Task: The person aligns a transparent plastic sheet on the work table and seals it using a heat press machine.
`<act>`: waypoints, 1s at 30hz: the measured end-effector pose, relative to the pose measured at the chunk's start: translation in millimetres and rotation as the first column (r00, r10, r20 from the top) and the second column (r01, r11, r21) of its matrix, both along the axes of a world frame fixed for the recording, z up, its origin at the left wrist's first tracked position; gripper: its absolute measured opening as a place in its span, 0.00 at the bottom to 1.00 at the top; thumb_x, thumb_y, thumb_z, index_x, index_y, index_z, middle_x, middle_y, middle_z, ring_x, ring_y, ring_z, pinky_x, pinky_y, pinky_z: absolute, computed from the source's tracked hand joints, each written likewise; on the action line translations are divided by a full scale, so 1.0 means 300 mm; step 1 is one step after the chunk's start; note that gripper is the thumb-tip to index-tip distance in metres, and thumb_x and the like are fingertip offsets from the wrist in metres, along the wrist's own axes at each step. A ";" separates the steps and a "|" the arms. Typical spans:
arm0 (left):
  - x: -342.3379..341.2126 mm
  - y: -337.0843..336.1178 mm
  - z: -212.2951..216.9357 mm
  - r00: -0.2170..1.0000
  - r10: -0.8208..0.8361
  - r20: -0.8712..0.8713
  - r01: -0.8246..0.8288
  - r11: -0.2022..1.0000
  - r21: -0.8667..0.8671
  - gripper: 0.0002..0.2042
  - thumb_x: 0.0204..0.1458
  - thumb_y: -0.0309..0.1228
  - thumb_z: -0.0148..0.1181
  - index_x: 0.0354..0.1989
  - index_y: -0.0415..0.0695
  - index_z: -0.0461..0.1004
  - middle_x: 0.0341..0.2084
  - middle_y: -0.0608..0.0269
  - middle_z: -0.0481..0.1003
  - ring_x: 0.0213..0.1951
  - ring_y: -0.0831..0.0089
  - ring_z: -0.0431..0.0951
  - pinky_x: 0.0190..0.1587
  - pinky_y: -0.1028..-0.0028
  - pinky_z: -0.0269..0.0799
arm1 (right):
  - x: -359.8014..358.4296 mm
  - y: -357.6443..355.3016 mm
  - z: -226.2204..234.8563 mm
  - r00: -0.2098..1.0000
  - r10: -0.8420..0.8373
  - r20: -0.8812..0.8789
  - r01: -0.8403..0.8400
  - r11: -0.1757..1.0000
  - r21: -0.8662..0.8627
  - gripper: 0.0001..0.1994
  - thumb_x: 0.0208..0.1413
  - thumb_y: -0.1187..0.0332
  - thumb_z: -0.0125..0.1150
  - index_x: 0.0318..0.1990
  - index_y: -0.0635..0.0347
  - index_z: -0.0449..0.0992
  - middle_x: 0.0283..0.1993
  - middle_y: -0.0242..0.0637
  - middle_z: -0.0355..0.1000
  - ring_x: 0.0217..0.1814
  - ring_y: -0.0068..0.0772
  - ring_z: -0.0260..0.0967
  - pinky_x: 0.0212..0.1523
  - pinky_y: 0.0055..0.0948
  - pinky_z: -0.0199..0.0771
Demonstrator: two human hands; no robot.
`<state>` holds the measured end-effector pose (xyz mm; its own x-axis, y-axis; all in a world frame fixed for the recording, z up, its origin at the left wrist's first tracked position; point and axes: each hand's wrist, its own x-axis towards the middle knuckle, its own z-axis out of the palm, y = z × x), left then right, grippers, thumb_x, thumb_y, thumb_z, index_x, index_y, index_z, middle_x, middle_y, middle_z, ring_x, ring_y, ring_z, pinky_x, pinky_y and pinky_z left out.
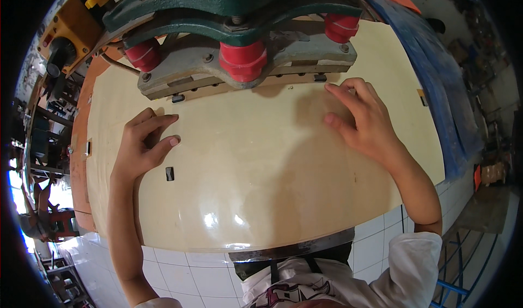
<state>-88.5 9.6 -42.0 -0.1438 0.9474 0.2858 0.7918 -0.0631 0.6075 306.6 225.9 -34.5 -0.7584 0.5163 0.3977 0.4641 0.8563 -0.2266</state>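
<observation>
A glossy cream sheet [256,161] covers the work table before me. My left hand [143,144] hovers or rests low over its left part, thumb and fingers curved and apart, holding nothing I can see. Just below that hand lies a small black clip-like piece [170,174]. On the other side my right hand [364,117] has its thumb and fingers apart too, its index fingertip near the right end of a grey metal press bar [245,71]. A dark small block [320,78] sits at the bar's lower edge there, and a similar block [178,98] at its left end.
The press has a dark green arched frame [239,30] with red mounts [243,60] overhanging the table's far side. A yellow control box [71,35] with a black knob stands at the far left. Blue plastic sheeting [436,90] hangs along the right edge, above white floor tiles.
</observation>
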 end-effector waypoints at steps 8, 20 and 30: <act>0.003 0.000 0.002 1.000 0.022 0.000 -0.022 1.000 -0.018 0.21 0.44 0.30 0.77 0.47 0.36 0.84 0.24 0.66 0.63 0.22 0.77 0.61 0.27 0.72 0.55 | -0.011 0.009 -0.003 0.998 -0.038 0.045 0.037 0.999 0.027 0.25 0.58 0.54 0.71 0.59 0.55 0.79 0.51 0.40 0.69 0.53 0.45 0.71 0.50 0.44 0.75; -0.005 -0.005 0.018 0.986 -0.066 -0.155 0.070 0.997 0.024 0.20 0.49 0.34 0.75 0.50 0.39 0.84 0.24 0.57 0.68 0.27 0.62 0.69 0.32 0.65 0.65 | -0.023 -0.011 0.016 0.997 -0.050 0.055 0.051 0.999 -0.019 0.25 0.58 0.57 0.71 0.60 0.60 0.79 0.51 0.42 0.70 0.54 0.47 0.70 0.54 0.42 0.73; -0.001 -0.009 0.033 0.980 -0.062 -0.189 0.059 0.998 -0.021 0.27 0.51 0.38 0.72 0.56 0.34 0.79 0.27 0.53 0.67 0.30 0.59 0.69 0.34 0.62 0.65 | -0.028 -0.010 0.003 0.997 -0.059 0.055 0.061 0.997 -0.036 0.26 0.58 0.58 0.72 0.62 0.59 0.78 0.53 0.43 0.69 0.54 0.46 0.70 0.55 0.41 0.73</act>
<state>-88.6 7.0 -32.2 -0.0310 0.9573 0.2875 0.8876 -0.1059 0.4483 298.1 223.0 -33.6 -0.7451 0.5756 0.3369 0.5270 0.8177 -0.2316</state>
